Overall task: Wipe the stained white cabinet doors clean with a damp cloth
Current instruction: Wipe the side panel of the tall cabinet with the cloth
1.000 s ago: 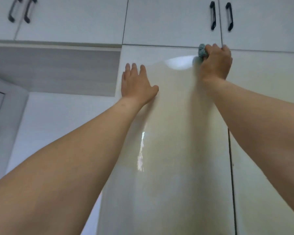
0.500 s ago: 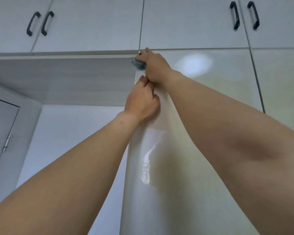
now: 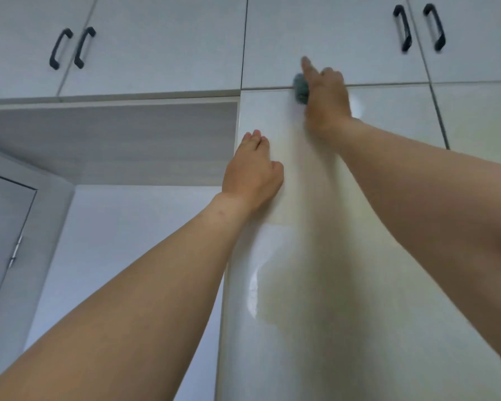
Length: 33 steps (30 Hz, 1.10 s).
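Your left hand (image 3: 250, 172) lies open, holding nothing, palm flat against the left edge of the tall glossy cabinet door (image 3: 315, 285). Your right hand (image 3: 326, 94), motion-blurred, presses the bunched grey-green cloth (image 3: 300, 88) against that door's top edge, index finger reaching onto the upper cabinet door (image 3: 315, 33).

The right hand (image 3: 326, 96) presses a cloth (image 3: 300, 87) on the top edge of the tall door (image 3: 315, 285). The left hand (image 3: 250, 175) lies flat lower down, near the door's left edge. Small doors (image 3: 315, 36) sit above.
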{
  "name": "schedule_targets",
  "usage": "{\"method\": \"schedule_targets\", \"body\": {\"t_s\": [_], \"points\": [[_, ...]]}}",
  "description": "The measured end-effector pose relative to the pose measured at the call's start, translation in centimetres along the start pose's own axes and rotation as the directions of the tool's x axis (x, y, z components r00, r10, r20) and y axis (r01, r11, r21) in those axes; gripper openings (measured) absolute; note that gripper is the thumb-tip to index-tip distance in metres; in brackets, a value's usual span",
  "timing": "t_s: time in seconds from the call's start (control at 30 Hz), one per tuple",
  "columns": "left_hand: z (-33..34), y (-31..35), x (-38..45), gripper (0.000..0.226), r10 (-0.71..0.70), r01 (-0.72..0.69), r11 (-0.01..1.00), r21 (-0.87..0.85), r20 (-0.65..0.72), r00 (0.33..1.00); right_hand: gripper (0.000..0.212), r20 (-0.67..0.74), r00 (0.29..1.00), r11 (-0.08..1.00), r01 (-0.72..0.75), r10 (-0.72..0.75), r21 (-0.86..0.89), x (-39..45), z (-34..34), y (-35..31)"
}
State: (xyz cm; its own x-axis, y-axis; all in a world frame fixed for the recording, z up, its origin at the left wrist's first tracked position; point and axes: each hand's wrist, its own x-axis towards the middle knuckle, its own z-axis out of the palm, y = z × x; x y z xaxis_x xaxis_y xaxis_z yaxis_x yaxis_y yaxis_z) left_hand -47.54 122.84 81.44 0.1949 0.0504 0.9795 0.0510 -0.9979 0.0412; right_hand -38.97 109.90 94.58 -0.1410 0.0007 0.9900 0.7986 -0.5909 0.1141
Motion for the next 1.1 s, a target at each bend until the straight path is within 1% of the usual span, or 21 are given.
{"method": "schedule_targets", "body": {"t_s": [0.03,0.07,0.13,0.17,0.23,0.27,0.3,0.37,0.43,0.5,0.57,0.63,0.67,0.73,0.77,0.83,0.9,0.93,1.0,1.03,1.1], "points": [[0.1,0.1,-0.1,0.062,-0.004,0.004,1.0,0.0,-0.01,1.0,0.059,0.074,0.988,0.99,0.139,-0.139,0.007,-0.2,0.6,-2.4],[0.2,0.2,-0.2,0.063,-0.008,0.008,1.0,0.0,-0.02,1.0,0.056,0.159,0.956,0.968,0.252,-0.247,-0.015,-0.9,0.5,-4.1],[0.4,0.7,-0.2,0.064,-0.028,0.029,1.0,0.011,-0.034,0.999,0.031,0.254,0.876,0.893,0.441,-0.409,-0.084,-2.2,0.1,-3.5],[0.5,0.8,-0.2,0.064,-0.043,0.044,0.999,0.018,-0.041,0.998,0.019,0.221,0.863,0.871,0.483,-0.455,-0.092,-2.6,-0.4,-2.1],[0.6,1.2,-0.1,0.063,-0.058,0.06,0.998,0.032,-0.041,0.997,0.01,0.069,0.947,0.938,0.32,-0.313,-0.136,-3.4,-2.9,3.2],[0.6,1.2,-0.2,0.063,-0.066,0.067,0.997,0.033,-0.037,0.997,0.012,0.003,0.993,0.984,0.119,-0.12,-0.133,-3.6,-4.2,6.5],[0.7,1.3,-0.2,0.064,-0.071,0.072,0.997,0.033,-0.037,0.997,0.016,-0.043,0.997,0.979,-0.068,0.06,-0.191,-4.1,-5.6,9.4],[0.8,1.2,-0.5,0.065,-0.069,0.071,0.996,0.046,-0.037,0.997,0.027,-0.099,0.93,0.913,-0.366,0.353,-0.179,-5.0,-7.1,13.0],[0.7,1.3,-0.5,0.066,-0.055,0.056,0.996,0.072,-0.018,0.998,0.031,-0.129,0.923,0.908,-0.38,0.361,-0.178,-5.3,-6.1,11.6],[0.6,1.3,-0.5,0.066,-0.052,0.053,0.995,0.089,-0.007,0.999,0.033,-0.128,0.968,0.963,-0.232,0.214,-0.141,-5.5,-4.0,7.4],[0.5,1.4,-0.5,0.067,-0.06,0.06,0.994,0.089,-0.004,0.998,0.034,-0.04,0.994,0.991,0.098,-0.102,-0.087,-6.3,-2.7,3.5],[0.5,1.4,-0.6,0.068,-0.069,0.069,0.994,0.086,-0.011,0.998,0.037,0.193,0.891,0.895,0.435,-0.412,-0.098,-7.4,-2.4,2.8],[0.5,1.4,-0.6,0.067,-0.066,0.066,0.994,0.089,-0.008,0.998,0.038,0.199,0.869,0.872,0.479,-0.454,-0.103,-7.3,-2.7,4.3],[0.3,1.4,-0.6,0.067,-0.061,0.059,0.993,0.098,0.013,0.998,0.033,0.061,0.935,0.925,0.355,-0.35,-0.136,-7.3,-3.9,8.4],[0.2,1.3,-0.5,0.067,-0.057,0.054,0.993,0.105,0.031,0.998,0.033,-0.066,0.98,0.97,0.176,-0.189,-0.168,-7.3,-4.9,10.5],[-0.4,1.1,-0.5,0.066,-0.035,0.025,0.991,0.131,0.071,0.997,0.033,-0.226,0.968,0.965,-0.16,0.112,-0.207,-7.8,-7.1,13.8],[-1.4,0.4,-0.7,0.065,-0.023,0.011,0.988,0.154,0.077,0.997,0.034,-0.244,0.932,0.942,-0.307,0.268,-0.137,-7.9,-7.7,13.6],[-1.8,-0.1,-1.1,0.065,-0.031,0.019,0.987,0.162,0.075,0.997,0.035,-0.209,0.94,0.947,-0.298,0.27,-0.117,-7.7,-7.2,12.5],[-2.2,-0.7,-2.3,0.064,-0.05,0.036,0.982,0.185,0.074,0.996,0.034,-0.134,0.978,0.983,-0.17,0.16,-0.062,-6.9,-5.2,8.3],[-2.2,-1.0,-3.0,0.064,-0.049,0.032,0.981,0.193,0.083,0.995,0.029,-0.11,0.986,0.988,-0.137,0.129,-0.07,-6.3,-3.8,5.7],[-2.0,-1.7,-4.3,0.067,-0.044,0.021,0.984,0.179,0.128,0.991,0.019,-0.107,0.992,0.997,-0.057,0.062,0.049,-6.1,-1.3,-0.5]]}}
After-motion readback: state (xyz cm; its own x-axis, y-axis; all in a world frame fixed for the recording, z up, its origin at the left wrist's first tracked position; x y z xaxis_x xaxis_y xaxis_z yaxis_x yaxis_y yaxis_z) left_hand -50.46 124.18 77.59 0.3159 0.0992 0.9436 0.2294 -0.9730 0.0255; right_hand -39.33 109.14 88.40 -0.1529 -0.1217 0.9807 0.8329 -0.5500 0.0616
